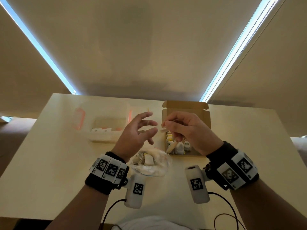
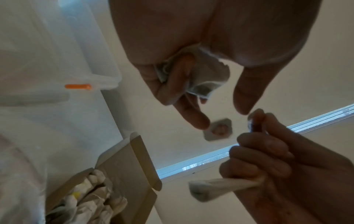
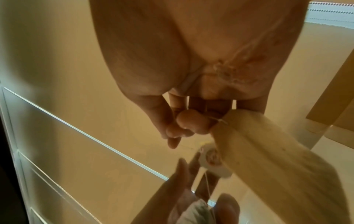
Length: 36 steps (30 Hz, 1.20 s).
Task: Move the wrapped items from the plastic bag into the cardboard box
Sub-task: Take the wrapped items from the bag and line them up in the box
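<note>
I have my right hand (image 1: 186,128) raised, fingers curled and pinching a long wrapped item (image 2: 218,185). In the head view its long axis slopes from my fingertips down toward me, the lower end hanging over the cardboard box (image 1: 203,113), which lies directly beneath that hand and already holds several wrapped items. My left hand (image 1: 137,130) hovers just beside the right, fingers spread; the left wrist view shows a small crumpled packet (image 2: 206,75) tucked against its palm under one bent finger. The plastic bag (image 1: 149,163) sits below, nearer me, between my wrists. I judge the right hand needs only to lower and release.
</note>
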Tool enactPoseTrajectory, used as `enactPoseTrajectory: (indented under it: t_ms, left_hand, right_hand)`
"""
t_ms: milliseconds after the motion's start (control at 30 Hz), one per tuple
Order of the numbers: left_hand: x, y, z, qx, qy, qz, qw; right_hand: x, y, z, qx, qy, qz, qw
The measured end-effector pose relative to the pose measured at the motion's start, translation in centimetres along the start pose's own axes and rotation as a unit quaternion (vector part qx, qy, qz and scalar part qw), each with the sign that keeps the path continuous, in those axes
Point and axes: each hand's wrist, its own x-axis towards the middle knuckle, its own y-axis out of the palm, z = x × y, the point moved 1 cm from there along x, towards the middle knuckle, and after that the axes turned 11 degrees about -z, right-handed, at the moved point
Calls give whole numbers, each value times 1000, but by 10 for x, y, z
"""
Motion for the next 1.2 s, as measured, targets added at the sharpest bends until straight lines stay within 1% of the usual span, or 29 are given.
enactPoseTrajectory:
  t_ms: [67, 167, 267, 367, 433, 533, 633, 700, 767, 833, 867, 967, 1000, 1100, 1200]
  left_hand:
    - [-2, 7, -5, 0, 42, 29, 999]
    - [-2, 12, -11, 30, 108, 39, 993]
    - [-1, 12, -14, 46, 130, 39, 990]
    - [2, 8, -17, 61, 146, 40, 987]
    - [5, 3, -18, 64, 151, 33, 986]
    - [10, -4, -19, 57, 148, 14, 987]
    - [13, -9, -21, 53, 138, -4, 989]
    - [16, -12, -21, 40, 122, -22, 991]
    - [18, -14, -16, 24, 98, -38, 994]
    - [18, -12, -8, 21, 71, -41, 996]
    - [17, -10, -3, 21, 55, -36, 998]
    - [3, 4, 9, 19, 17, 2, 1000]
    - [-3, 10, 11, 13, 7, 16, 1000]
    - [-18, 26, 15, -23, -29, 34, 999]
    - [-26, 33, 18, -58, -66, 43, 995]
  right_hand:
    - [1, 1, 0, -8, 5, 11, 1000]
    - [0, 1, 0, -3, 7, 17, 1000]
    - [-2, -2, -2, 23, 19, 16, 999]
    - [-5, -6, -5, 55, 33, 43, 997]
    - [-8, -9, -12, 60, 62, 62, 994]
    - [-13, -11, -25, 20, 99, 97, 990]
    - [-19, -13, -38, -29, 100, 123, 987]
    - [-23, -15, -42, -24, 94, 131, 987]
    - [-26, -17, -42, 9, 72, 126, 989]
    - [-27, -17, -36, 93, 34, 109, 989]
    - [-26, -16, -31, 142, 14, 89, 986]
    - [-19, -11, -24, 252, -19, -5, 967]
    - [-16, -9, -24, 265, -22, -39, 963]
    - [-9, -3, -29, 254, -14, -124, 959]
    - [-6, 2, -34, 282, 13, -163, 945]
